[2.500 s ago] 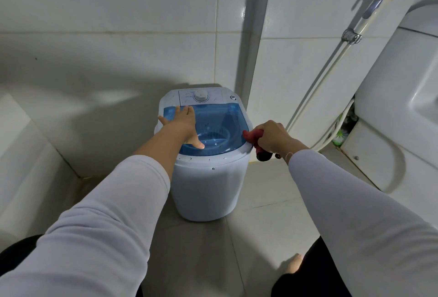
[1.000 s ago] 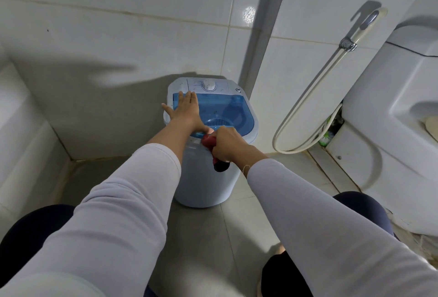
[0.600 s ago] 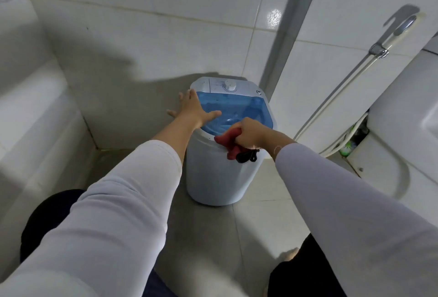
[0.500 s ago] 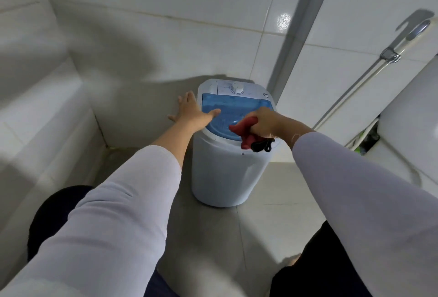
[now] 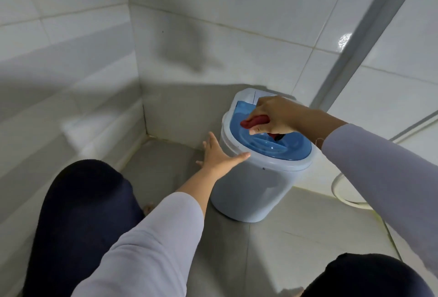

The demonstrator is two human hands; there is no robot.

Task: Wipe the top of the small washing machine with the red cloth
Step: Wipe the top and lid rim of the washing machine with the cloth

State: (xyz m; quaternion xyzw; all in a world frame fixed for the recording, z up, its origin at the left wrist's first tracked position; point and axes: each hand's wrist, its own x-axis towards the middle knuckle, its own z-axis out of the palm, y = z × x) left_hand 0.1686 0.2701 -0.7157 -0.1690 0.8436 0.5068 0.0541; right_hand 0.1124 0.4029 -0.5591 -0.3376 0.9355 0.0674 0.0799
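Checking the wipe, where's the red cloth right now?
In the head view, right of centre: the red cloth is bunched in the right hand on the washing machine's blue lid.

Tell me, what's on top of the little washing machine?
The right hand presses the red cloth on the blue lid of the washing machine. The hand covers most of the cloth and the white panel behind the lid.

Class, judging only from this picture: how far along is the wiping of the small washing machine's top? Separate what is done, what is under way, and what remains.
Done: the right hand has the red cloth bunched in its grip. Under way: the cloth is on the blue lid near its back edge, while the left hand lies open against the washing machine's side. Left: nothing shows which areas are already wiped, so the lid's front and the white rim may remain.
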